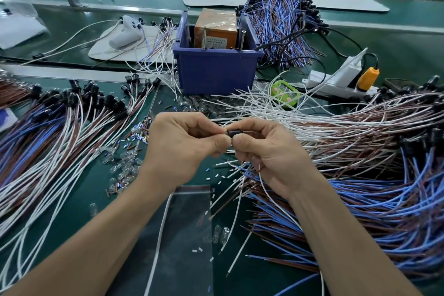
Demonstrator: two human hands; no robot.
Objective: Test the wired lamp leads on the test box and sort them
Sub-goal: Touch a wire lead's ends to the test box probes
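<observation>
Pinching a black lamp socket (232,132) between them, left hand (185,144) and right hand (269,151) meet above the green bench (101,182); fingers curled tight, its white lead (269,190) apparently trailing below the right palm.

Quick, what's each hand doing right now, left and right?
Left hand: closed, pinching one end of the black lamp socket.
Right hand: closed, pinching the other end of the same socket.
</observation>
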